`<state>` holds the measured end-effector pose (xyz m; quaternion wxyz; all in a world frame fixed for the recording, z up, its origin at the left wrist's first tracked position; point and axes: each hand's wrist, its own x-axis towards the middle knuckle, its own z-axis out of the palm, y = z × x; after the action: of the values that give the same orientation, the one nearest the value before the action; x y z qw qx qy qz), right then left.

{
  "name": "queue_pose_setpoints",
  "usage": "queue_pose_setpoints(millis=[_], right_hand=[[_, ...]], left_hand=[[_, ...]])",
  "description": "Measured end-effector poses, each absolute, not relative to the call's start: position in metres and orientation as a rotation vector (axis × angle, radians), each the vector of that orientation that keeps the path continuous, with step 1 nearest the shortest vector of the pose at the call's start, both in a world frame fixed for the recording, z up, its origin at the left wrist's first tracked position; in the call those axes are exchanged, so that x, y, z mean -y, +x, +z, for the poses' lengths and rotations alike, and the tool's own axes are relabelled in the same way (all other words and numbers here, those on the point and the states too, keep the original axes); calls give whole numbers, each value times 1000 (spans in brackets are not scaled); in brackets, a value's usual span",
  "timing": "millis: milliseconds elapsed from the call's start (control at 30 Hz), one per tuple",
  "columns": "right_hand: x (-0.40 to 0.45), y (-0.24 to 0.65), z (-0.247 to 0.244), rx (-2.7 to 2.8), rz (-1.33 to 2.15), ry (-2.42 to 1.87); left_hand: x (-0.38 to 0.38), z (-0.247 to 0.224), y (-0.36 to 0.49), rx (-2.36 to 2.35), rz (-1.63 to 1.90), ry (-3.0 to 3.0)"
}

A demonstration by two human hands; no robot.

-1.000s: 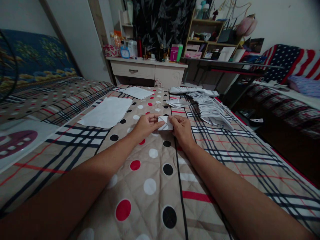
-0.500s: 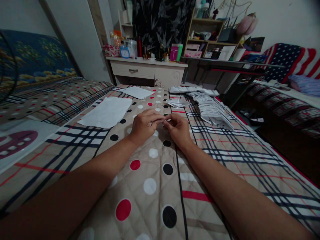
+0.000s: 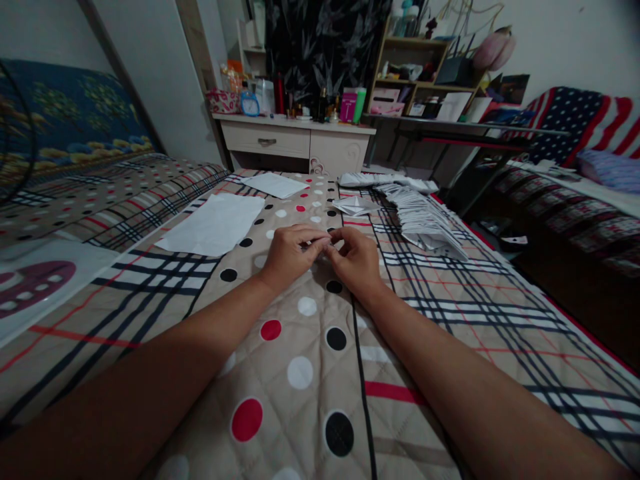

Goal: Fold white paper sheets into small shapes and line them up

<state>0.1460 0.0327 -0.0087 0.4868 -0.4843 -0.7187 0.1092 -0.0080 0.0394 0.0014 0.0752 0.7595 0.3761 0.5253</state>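
Dotted and checked, a quilt (image 3: 300, 417) spreads across the bed on every side of the two hands, which mark the centre of the clock. At twelve stands a pale dresser (image 3: 290, 143), with a wooden shelf (image 3: 410, 41) beyond at one. Near nine lies a printed plastic bag (image 3: 45, 277). Fanned folded papers form a stack (image 3: 425, 220) at two, and a white sheet (image 3: 213, 225) lies flat at ten. Around eleven rests another sheet (image 3: 275, 185); a pointed paper shape (image 3: 356, 207) sits at one.

Left hand (image 3: 293, 252) and right hand (image 3: 357, 260) meet fingertip to fingertip, fingers curled and nearly closed in a pinch. Both seem to have hold of one small folded paper, right where the tips join.

A second ago that paper showed its white face between the hands; now the fingers have closed over it. This suggests a crease being pressed or a flap worked.

Its shape and folds are hidden, and which finger grips what is hard to make out. Forearms run out of view at seven and five; the left edge cuts off the bag.
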Motion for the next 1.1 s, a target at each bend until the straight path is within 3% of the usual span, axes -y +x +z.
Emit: queue_pose_setpoints(millis=[1100], right_hand=[[-25,145,-4,1786,87,-1129]], left_hand=[[-33,4,-3,-1164,1573,2102]])
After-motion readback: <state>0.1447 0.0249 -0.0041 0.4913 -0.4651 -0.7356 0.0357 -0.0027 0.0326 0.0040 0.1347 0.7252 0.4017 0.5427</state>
